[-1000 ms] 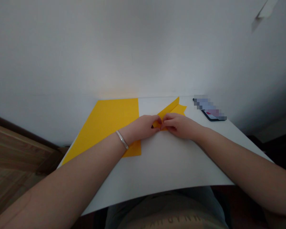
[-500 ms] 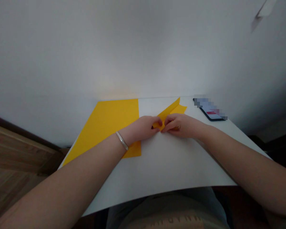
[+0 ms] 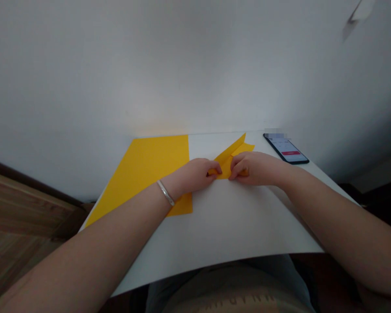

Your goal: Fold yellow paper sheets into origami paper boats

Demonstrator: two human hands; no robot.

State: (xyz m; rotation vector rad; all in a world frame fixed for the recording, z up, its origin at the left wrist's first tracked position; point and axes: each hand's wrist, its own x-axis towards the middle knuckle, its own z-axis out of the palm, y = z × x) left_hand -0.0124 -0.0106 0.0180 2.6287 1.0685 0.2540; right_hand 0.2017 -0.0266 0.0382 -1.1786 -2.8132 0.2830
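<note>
Pinching a folded yellow paper [image 3: 226, 168] with the left hand [image 3: 203, 171] and right hand [image 3: 252, 168] on a white table [image 3: 221, 226] — between a flat yellow sheet [image 3: 153, 161] and a smartphone [image 3: 288, 150] — wearing a silver bangle [image 3: 166, 193].

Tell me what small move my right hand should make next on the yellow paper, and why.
Perhaps slide the right hand lightly rightward along the lower edge of the folded yellow paper, since it touches that edge and the left hand pinches the left end.
</note>
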